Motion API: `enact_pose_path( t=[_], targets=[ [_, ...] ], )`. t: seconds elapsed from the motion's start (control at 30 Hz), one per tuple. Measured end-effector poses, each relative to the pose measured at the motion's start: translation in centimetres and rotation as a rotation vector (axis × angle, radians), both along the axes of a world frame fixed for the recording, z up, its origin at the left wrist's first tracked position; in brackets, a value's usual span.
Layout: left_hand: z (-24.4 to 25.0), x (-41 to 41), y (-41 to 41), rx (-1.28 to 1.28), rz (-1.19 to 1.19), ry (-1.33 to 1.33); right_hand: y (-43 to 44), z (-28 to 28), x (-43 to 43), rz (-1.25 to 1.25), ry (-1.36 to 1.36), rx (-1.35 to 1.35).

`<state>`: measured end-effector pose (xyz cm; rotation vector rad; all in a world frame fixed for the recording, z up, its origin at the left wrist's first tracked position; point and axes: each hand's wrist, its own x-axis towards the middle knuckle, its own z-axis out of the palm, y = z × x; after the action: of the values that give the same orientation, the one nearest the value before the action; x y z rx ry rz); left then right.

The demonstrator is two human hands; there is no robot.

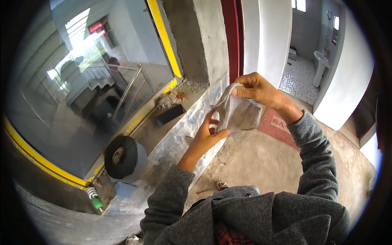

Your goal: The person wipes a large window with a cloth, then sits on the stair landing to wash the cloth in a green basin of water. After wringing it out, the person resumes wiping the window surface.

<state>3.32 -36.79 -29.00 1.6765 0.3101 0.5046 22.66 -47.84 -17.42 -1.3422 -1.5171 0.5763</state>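
Observation:
Both of my hands hold a greyish-white cloth (pixel 242 113) in front of me, above the edge of the window ledge. My right hand (pixel 255 90) pinches its upper edge between thumb and fingers. At its lower left side, my left hand (pixel 209 131) grips the cloth with thumb and fingers; some of those fingers are hidden by the fabric. The cloth is folded and hangs down towards the right. Left of my hands, a dark open box (pixel 170 115) lies on the ledge, with crumpled plastic (pixel 167 100) behind it.
A large black-sided roll (pixel 121 157) and a spiral bulb with a green base (pixel 95 199) stand on the concrete ledge (pixel 165 156) beside a yellow-edged window (pixel 92 122). A red mat (pixel 277 127) lies on the floor before a doorway. A washbasin (pixel 321 61) stands beyond.

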Motion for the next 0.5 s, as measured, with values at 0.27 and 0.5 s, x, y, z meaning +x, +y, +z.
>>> enact_pose_path(
  t=[0.27, 0.5],
  targets=[
    [1.2, -1.4, 2.9, -0.164, -0.176, 0.064, -0.1, -1.2, 1.6, 0.007, -0.169, -0.090],
    [5.0, -3.5, 3.3, 0.513, -0.089, 0.075, -1.7, -1.9, 2.1, -0.076, -0.497, -0.170]
  ],
)
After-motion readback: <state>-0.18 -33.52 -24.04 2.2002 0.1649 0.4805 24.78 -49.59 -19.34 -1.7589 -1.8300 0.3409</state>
